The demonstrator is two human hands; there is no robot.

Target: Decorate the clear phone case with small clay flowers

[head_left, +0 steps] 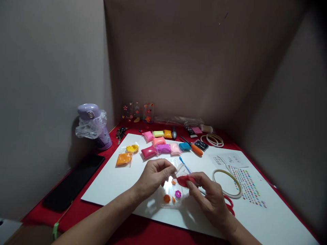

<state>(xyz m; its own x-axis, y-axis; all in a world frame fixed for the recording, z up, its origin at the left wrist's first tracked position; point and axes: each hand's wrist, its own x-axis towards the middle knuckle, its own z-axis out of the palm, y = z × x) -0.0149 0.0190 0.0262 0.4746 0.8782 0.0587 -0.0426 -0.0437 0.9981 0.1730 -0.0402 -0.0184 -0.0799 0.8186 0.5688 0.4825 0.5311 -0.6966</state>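
My right hand pinches a small red packet between thumb and fingers, above the white board. My left hand is just left of the packet, thumb and fingertips pressed together near its left end; anything between them is too small to make out. Below both hands lies a clear plastic case with an orange flower, a purple flower and small orange pieces on it. A blue-tipped stick lies behind the packet.
Several colored clay packets lie behind my hands. An orange-handled tool is nearby. Rings, red scissors handles and a gem sheet are at right. A purple bottle and black phone are at left.
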